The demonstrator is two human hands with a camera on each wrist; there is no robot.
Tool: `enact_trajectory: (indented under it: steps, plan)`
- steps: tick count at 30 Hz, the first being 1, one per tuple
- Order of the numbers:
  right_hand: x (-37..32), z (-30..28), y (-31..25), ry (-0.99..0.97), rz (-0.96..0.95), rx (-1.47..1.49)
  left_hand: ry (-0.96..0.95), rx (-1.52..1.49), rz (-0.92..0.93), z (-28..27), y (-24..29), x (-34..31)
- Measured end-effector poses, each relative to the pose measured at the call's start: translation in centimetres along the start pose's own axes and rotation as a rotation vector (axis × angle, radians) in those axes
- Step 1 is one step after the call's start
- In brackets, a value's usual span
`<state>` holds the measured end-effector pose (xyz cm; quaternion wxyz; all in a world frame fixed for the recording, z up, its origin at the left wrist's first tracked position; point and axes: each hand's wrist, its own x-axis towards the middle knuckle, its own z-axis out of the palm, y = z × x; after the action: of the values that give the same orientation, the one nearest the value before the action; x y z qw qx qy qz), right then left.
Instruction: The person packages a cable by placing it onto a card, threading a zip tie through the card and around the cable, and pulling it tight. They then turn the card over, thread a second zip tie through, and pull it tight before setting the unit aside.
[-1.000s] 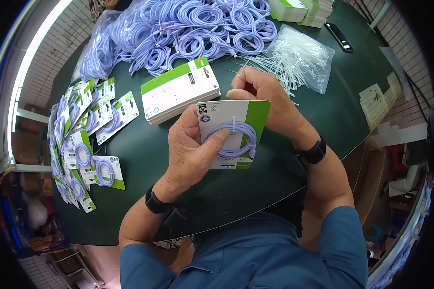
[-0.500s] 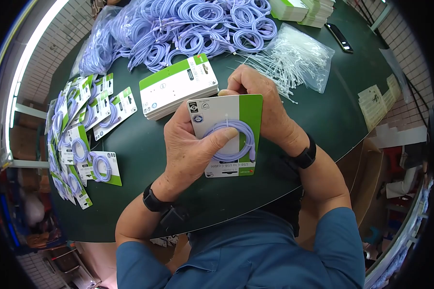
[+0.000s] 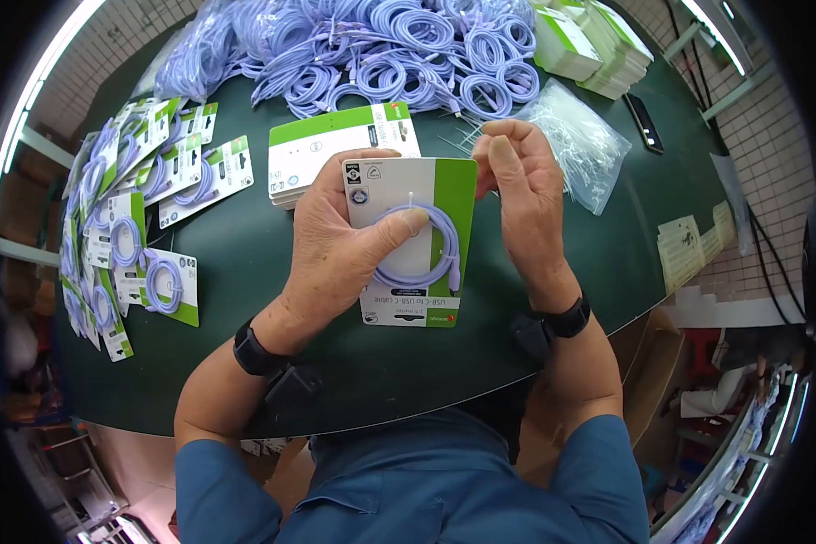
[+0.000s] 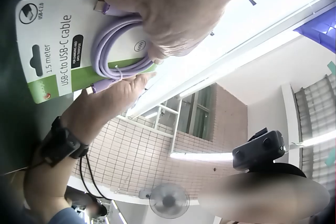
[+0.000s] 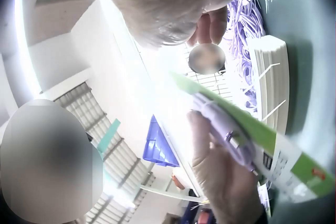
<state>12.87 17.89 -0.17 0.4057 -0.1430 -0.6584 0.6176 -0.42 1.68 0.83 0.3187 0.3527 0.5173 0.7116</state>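
My left hand [image 3: 331, 240] grips a white and green card [image 3: 455, 213] by its left side, thumb over a coiled lilac cable [image 3: 399, 276] on its face. A white tie [image 3: 412, 199] crosses the coil's top. Print on the card reads upside down in the head view. Just right of the card, my right hand [image 3: 528, 204] is raised with thumb up and fingers loosely bent, and no held object shows. In the right wrist view the card [image 5: 307, 174] appears nearly edge-on, and two thin white strips [image 5: 270, 70] show before the card stack.
Behind the card lies a stack of blank cards [image 3: 308, 150]. Carded cables [image 3: 163, 281] overlap at the left. Lilac coils [image 3: 408, 54] pile along the back, beside a bag of white ties [image 3: 585, 150]. More card stacks [image 3: 616, 54], a phone [image 3: 644, 124] and papers [image 3: 694, 245] sit right.
My right hand has come out from behind the card's upper right and moved to its right. My left hand and the card have shifted slightly left. The head view has shifted.
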Motion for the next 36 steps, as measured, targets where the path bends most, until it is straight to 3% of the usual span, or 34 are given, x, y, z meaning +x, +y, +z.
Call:
enact_trajectory:
  steps: [3, 6, 9, 11, 14, 17, 21, 24, 25, 28, 32, 36]
  plan:
    - [-0.7, 0.4, -1.0, -0.072, 0.069, 0.107, 0.070, -0.031, 0.009, -0.7, -0.1, 0.5]
    - [-2.0, 1.5, -1.1, -0.338, 0.128, -0.169, 0.096, -0.050, 0.011, -1.3, -0.3, 0.9]
    - [-2.0, 2.1, -0.5, -0.338, 0.090, -0.231, 0.092, -0.060, 0.004, -1.7, -0.6, 1.0]
    - [-2.1, 2.1, -0.5, -0.339, 0.074, -0.261, 0.049, -0.221, -0.045, -1.7, -0.8, 1.1]
    - [-2.0, 1.6, -0.9, -0.404, 0.212, 0.005, 0.020, -0.380, -0.116, -1.7, -0.9, 1.1]
    - [-1.9, 1.5, -0.8, -0.391, 0.202, -0.037, -0.013, -0.531, -0.210, -1.4, -0.8, 1.3]
    - [-1.6, 1.6, -0.2, -0.360, 0.221, -0.115, 0.045, -0.376, -0.179, -1.3, -1.0, 1.5]
    - [-1.3, 1.3, -0.3, -0.303, 0.240, -0.100, 0.323, 0.277, 0.339, -1.0, -0.7, 1.6]
    - [-1.1, 1.1, -0.5, -0.275, 0.246, -0.060, 0.302, 0.285, 0.343, -1.1, -0.2, 1.6]
    - [-0.7, 0.7, -0.3, -0.220, 0.218, -0.004, -0.103, 0.980, 0.735, -2.1, 2.6, 1.4]
    - [-0.7, 0.5, 0.1, -0.211, 0.156, -0.007, -0.358, 1.187, 0.840, 0.0, 3.9, 0.6]
    - [-1.0, 0.7, 0.1, -0.231, 0.119, -0.084, -0.406, 1.184, 0.779, 0.0, 3.2, 0.6]
